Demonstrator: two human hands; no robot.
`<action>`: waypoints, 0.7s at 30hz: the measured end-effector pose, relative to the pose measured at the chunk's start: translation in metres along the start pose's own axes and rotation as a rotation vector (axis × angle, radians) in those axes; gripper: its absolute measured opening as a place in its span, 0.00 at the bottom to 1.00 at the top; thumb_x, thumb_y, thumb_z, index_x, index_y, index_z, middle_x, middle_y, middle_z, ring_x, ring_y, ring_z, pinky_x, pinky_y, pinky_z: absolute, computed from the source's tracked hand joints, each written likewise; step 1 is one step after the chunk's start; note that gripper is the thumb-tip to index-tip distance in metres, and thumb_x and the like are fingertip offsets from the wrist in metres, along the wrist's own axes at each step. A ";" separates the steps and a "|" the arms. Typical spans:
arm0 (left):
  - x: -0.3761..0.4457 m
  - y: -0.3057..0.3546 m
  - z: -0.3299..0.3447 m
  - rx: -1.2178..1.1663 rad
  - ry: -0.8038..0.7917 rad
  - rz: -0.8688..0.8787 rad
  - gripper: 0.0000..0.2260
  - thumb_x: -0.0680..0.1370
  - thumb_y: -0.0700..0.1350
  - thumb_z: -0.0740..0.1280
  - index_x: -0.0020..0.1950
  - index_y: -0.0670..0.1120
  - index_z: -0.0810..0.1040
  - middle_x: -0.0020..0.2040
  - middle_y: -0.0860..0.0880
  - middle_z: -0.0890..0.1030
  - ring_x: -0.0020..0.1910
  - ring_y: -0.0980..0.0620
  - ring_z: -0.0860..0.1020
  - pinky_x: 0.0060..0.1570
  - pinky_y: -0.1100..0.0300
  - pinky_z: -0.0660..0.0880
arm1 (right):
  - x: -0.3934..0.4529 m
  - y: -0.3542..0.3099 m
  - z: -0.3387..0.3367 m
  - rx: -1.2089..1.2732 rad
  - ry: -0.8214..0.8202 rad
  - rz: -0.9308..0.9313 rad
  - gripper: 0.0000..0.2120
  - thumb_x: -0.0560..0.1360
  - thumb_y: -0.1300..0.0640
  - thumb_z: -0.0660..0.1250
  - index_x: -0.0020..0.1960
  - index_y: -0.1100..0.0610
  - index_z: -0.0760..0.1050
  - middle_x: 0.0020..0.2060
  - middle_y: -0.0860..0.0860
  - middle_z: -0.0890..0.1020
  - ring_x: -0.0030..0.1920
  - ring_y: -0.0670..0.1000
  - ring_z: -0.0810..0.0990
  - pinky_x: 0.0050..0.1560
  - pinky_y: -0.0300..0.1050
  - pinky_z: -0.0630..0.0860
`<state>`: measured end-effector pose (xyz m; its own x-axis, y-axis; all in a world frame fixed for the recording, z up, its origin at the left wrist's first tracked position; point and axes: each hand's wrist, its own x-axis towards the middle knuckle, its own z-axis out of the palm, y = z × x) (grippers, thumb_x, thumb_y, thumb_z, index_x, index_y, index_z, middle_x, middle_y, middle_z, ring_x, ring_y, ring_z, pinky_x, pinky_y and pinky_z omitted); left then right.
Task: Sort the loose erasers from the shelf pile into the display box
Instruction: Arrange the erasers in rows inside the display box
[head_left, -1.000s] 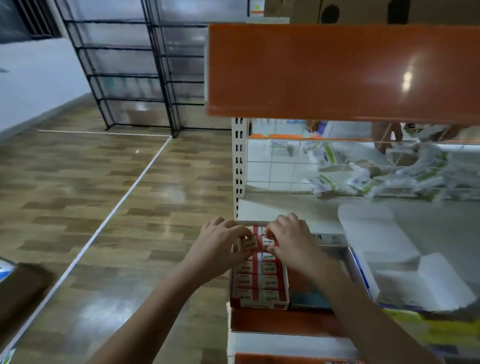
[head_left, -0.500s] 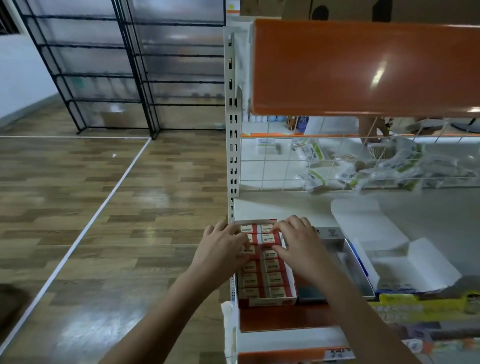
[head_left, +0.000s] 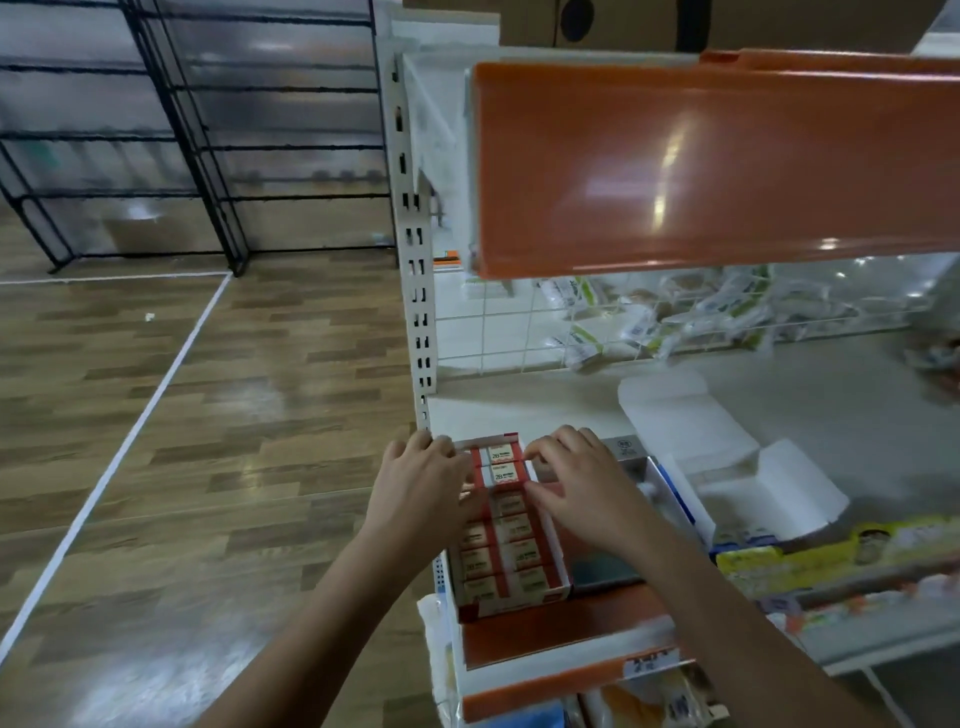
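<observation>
Erasers (head_left: 503, 470) crosswise | display box (head_left: 511, 597) lengthwise (away from viewer)

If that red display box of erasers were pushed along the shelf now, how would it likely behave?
The display box would probably slide rather than tip: it sits low and flat on the shelf. Packed rows of erasers likely make it fairly heavy for its size. Its thin card walls might flex where the left hand and right hand press.
</observation>
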<state>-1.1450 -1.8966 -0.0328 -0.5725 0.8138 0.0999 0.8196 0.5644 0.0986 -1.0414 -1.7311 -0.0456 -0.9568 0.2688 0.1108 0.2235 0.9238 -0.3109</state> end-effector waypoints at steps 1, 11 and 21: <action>0.005 0.004 -0.002 -0.011 0.019 0.013 0.17 0.78 0.61 0.55 0.60 0.55 0.74 0.59 0.54 0.75 0.61 0.53 0.69 0.60 0.56 0.63 | -0.001 0.003 -0.004 -0.004 -0.004 -0.001 0.15 0.77 0.46 0.60 0.62 0.48 0.68 0.57 0.44 0.69 0.59 0.45 0.64 0.56 0.40 0.63; 0.077 0.138 -0.004 -0.028 0.072 0.223 0.16 0.78 0.59 0.58 0.62 0.53 0.74 0.59 0.52 0.76 0.60 0.50 0.71 0.58 0.57 0.66 | -0.059 0.085 -0.077 -0.130 0.080 0.094 0.18 0.76 0.51 0.62 0.65 0.52 0.68 0.63 0.49 0.70 0.63 0.51 0.67 0.61 0.45 0.64; 0.136 0.380 0.022 -0.043 0.087 0.418 0.19 0.77 0.60 0.58 0.64 0.53 0.71 0.59 0.50 0.76 0.61 0.48 0.71 0.57 0.53 0.67 | -0.199 0.266 -0.167 -0.210 0.196 0.388 0.22 0.76 0.51 0.63 0.69 0.52 0.66 0.65 0.51 0.69 0.66 0.53 0.66 0.63 0.47 0.65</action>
<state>-0.9107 -1.5686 -0.0031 -0.1923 0.9557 0.2229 0.9809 0.1805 0.0725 -0.7601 -1.4929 0.0076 -0.7469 0.6320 0.2064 0.6090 0.7749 -0.1691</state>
